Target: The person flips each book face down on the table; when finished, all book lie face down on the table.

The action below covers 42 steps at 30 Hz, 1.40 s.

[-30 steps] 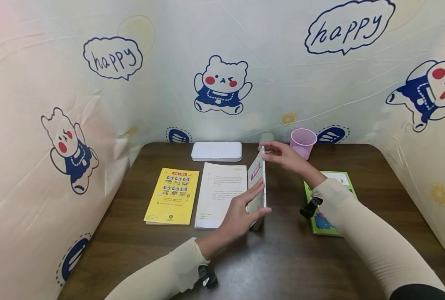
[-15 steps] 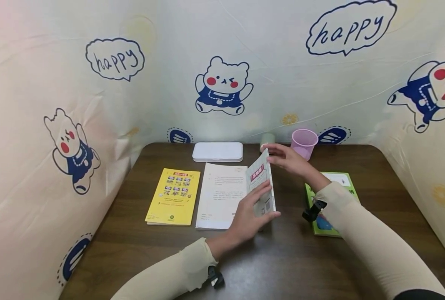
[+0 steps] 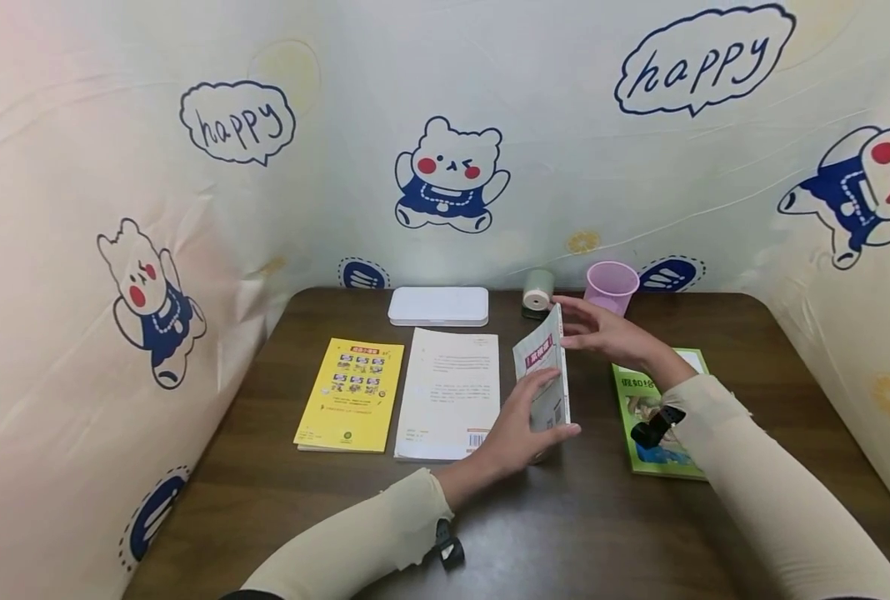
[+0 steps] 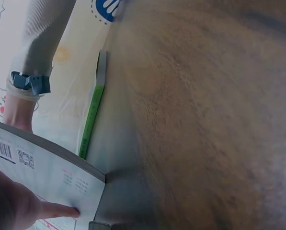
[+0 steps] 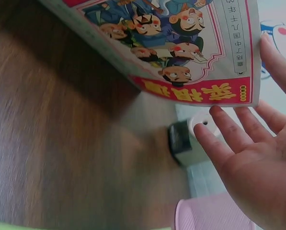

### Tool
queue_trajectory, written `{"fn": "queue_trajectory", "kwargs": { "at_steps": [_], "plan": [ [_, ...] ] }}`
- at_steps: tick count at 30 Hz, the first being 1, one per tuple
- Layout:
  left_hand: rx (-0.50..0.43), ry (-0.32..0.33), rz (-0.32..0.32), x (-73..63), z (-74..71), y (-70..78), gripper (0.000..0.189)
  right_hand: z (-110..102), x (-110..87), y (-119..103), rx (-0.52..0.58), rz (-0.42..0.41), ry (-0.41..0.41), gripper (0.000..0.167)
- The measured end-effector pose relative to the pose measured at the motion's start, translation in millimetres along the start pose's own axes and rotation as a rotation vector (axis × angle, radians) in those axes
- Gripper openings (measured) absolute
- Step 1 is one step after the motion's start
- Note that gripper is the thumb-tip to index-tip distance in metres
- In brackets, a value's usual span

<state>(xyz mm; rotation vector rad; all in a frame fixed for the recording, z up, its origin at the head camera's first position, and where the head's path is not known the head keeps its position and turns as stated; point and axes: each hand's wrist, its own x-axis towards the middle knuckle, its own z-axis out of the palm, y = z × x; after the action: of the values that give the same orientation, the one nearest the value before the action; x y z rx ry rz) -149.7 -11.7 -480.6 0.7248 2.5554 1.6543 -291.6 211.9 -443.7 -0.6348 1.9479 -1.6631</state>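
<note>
A thin book (image 3: pixel 542 354) stands tilted over the middle of the table, its pale back cover facing left. Cartoon figures cover its front (image 5: pixel 157 43). My left hand (image 3: pixel 516 425) grips it near the lower end, fingers along the back cover and thumb at the opposite edge. One left finger lies straight on that cover (image 4: pixel 80 177) in the left wrist view. At the top corner is my right hand (image 3: pixel 602 333); its fingers are fairly straight and spread, touching the book's edges. To the left lie a white book (image 3: pixel 448 396) and a yellow book (image 3: pixel 350 396).
A green book (image 3: pixel 658 433) lies partly under the right forearm. Along the back stand a white flat case (image 3: pixel 438 307), a pale green pencil sharpener (image 3: pixel 538 287) and a pink cup (image 3: pixel 612 285). A printed cloth (image 3: pixel 325 167) hangs behind the dark wooden table (image 3: pixel 587 533).
Both hands have moved right with the book, away from the white book, whose right side is now uncovered. The pencil sharpener has come into fuller view.
</note>
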Motion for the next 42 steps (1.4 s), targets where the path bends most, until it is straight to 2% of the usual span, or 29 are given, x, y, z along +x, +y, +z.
{"fn": "queue_trajectory", "kwargs": {
  "at_steps": [4,9,13,16,19,23,27,34,42],
  "plan": [
    [0.032,-0.055,-0.011,3.7,3.0,-0.1,0.076,-6,-6.7,6,-0.054,0.023,0.030,0.083],
    [0.111,-0.107,-0.046,4.0,6.6,-0.8,0.079,-10,-11.1,11,-0.109,0.007,0.059,0.082],
    [0.174,-0.149,-0.036,2.8,9.2,-3.9,0.083,-13,-14.2,17,-0.127,-0.002,0.076,0.083],
    [0.245,-0.194,-0.022,1.6,9.8,-5.8,0.086,-15,-16.7,22,-0.125,-0.001,0.072,0.083],
    [0.358,-0.273,-0.007,0.1,10.9,-8.3,0.089,-16,-20.2,26,-0.144,0.002,0.052,0.084],
    [0.526,-0.395,0.009,-1.5,12.8,-8.8,0.083,-17,-25.7,28,-0.267,0.018,0.051,0.085],
    [0.642,-0.477,0.004,-2.4,13.2,-6.4,0.069,-19,-31.6,27,-0.410,0.056,0.061,0.086],
    [0.723,-0.547,0.017,-2.1,8.8,-3.6,0.059,-25,-39.9,29,-0.610,0.128,0.078,0.089],
    [0.816,-0.574,0.023,-0.5,5.9,-6.8,0.056,-21,-32.1,44,-0.800,0.265,0.086,0.086]
  ]
}}
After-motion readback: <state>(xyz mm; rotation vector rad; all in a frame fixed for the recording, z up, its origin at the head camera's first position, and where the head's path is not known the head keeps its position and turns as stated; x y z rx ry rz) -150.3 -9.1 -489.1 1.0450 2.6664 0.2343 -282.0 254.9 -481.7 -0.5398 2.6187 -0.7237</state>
